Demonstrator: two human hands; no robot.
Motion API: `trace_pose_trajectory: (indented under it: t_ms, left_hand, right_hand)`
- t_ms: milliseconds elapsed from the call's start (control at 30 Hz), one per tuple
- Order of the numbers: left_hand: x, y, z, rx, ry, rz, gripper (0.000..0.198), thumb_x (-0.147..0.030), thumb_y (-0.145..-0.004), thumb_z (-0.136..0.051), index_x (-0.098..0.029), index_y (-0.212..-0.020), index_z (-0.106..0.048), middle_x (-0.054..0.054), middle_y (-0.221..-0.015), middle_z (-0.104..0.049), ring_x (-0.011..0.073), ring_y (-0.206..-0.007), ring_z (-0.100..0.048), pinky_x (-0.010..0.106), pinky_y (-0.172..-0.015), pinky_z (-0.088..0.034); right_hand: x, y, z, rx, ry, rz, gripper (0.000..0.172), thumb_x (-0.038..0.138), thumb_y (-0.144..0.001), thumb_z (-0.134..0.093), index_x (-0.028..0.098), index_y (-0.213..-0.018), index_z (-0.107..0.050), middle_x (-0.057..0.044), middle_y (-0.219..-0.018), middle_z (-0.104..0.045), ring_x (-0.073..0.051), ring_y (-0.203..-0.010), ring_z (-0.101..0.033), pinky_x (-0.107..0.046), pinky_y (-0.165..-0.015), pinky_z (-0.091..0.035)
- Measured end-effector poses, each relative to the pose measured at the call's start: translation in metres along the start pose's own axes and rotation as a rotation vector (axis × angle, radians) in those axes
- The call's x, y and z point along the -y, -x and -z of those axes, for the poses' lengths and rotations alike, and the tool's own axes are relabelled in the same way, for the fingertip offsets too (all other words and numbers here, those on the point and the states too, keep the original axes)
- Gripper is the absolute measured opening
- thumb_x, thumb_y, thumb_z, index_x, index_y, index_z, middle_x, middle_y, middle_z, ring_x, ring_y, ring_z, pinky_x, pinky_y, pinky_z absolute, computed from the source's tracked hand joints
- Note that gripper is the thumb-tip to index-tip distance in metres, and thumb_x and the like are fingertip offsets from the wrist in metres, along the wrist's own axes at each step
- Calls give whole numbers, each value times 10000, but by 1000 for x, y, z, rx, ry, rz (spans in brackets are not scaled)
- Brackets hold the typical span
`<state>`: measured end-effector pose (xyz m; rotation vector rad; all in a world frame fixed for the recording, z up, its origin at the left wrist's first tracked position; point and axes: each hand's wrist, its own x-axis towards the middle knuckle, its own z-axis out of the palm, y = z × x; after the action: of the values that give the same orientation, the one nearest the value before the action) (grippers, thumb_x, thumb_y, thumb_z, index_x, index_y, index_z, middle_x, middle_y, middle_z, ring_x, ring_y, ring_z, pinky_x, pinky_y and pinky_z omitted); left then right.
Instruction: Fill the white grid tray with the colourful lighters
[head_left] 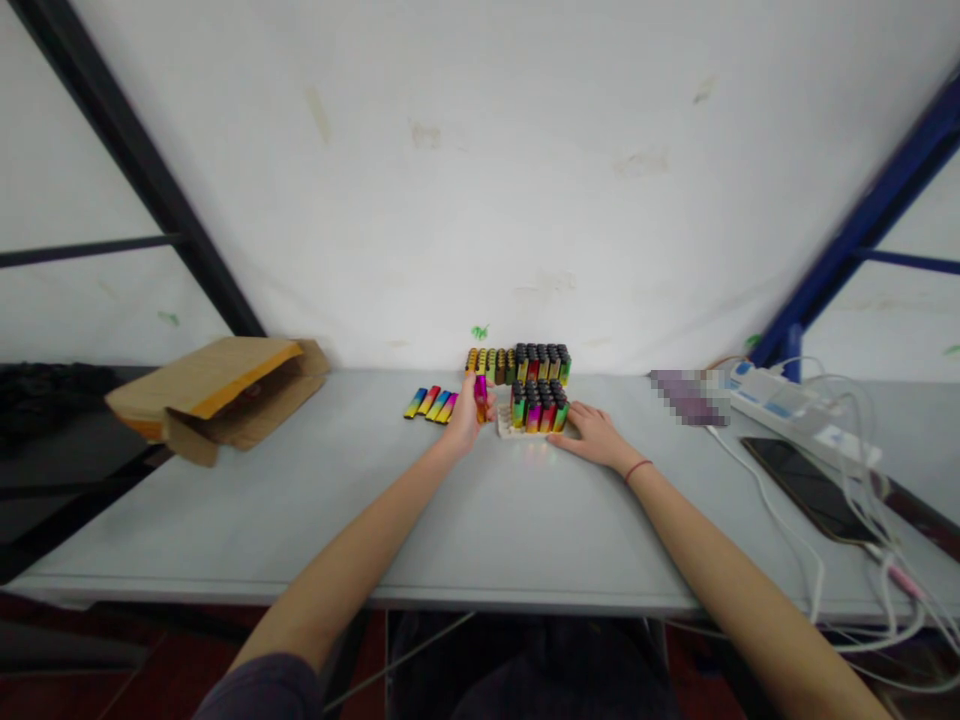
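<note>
Pink and orange, a lighter [480, 400] stands up in the left hand [466, 420], held tight by the fingers. The right hand [592, 438] lies flat and open on the gray table [360, 530], with its fingertips just by a pale tray [505, 428] of upright lighters [538, 408]. More lighters [517, 365] stand in rows behind the tray. Four lighters [430, 403] lie flat just beside the left hand. A brown cardboard box [217, 395] sits well past that hand.

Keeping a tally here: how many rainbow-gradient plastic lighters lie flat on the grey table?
4. The rainbow-gradient lighters lie side by side, left of the left hand; none looks hidden.
</note>
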<state>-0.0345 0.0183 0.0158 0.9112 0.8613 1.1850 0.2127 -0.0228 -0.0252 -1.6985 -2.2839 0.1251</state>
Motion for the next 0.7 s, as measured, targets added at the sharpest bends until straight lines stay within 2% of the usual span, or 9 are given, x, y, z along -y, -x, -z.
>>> trace_pose_trajectory:
  t_ms: [100,167,267,367,467,633,700]
  left_hand:
    - [-6,5,-5,-29,96,28,433,-605,-1000,-324,-230,-846,-475,-53,-587,-470,97,-459,-449,233,-500,-409]
    - [-8,7,-5,-33,123,30,445,-642,-979,-345,-236,-842,-464,-59,-572,-470,100,-449,-447,228,-484,-401]
    - [-7,5,-1,5,130,45,532,-730,-914,-381,-230,-741,-439,-86,-481,-350,83,-373,-327,204,-408,-306]
    - [-5,4,4,5,114,64,614,-778,-876,-357,-232,-595,-346,-90,-430,-235,67,-336,-221,197,-359,-212]
    - [-4,4,5,-25,93,56,588,-703,-904,-343,-238,-549,-285,-89,-419,-179,64,-324,-159,197,-344,-151]
    - [-1,6,3,-116,79,58,437,-433,-952,-272,-237,-562,-283,-80,-413,-175,71,-314,-127,194,-346,-116]
    - [0,7,2,-128,80,45,421,-427,-949,-275,-239,-572,-286,-82,-415,-182,72,-315,-132,192,-346,-119]
  right_hand:
    - [-1,0,0,0,4,5,585,617,-939,-561,166,-1308,-617,-178,-1338,-633,-349,-1264,-553,-489,-1072,-396]
    - [-1,0,-1,1,6,7,586,621,-941,-554,164,-1303,-620,-177,-1327,-640,-349,-1256,-558,-492,-1068,-399]
    - [-3,-1,-2,-1,6,10,579,623,-942,-549,167,-1290,-627,-176,-1315,-647,-348,-1245,-565,-491,-1060,-403]
    - [-3,-1,-2,-6,7,13,572,621,-943,-546,168,-1282,-630,-173,-1306,-650,-344,-1236,-569,-488,-1056,-406]
    - [-3,-1,-2,-5,10,8,572,617,-943,-552,162,-1281,-629,-172,-1295,-653,-339,-1234,-572,-479,-1057,-407]
    - [-1,1,0,-3,6,12,561,607,-948,-555,175,-1300,-617,-169,-1332,-637,-340,-1251,-565,-479,-1060,-412]
    - [-1,1,1,-1,5,11,559,608,-950,-556,171,-1293,-620,-170,-1338,-634,-341,-1254,-563,-479,-1065,-411]
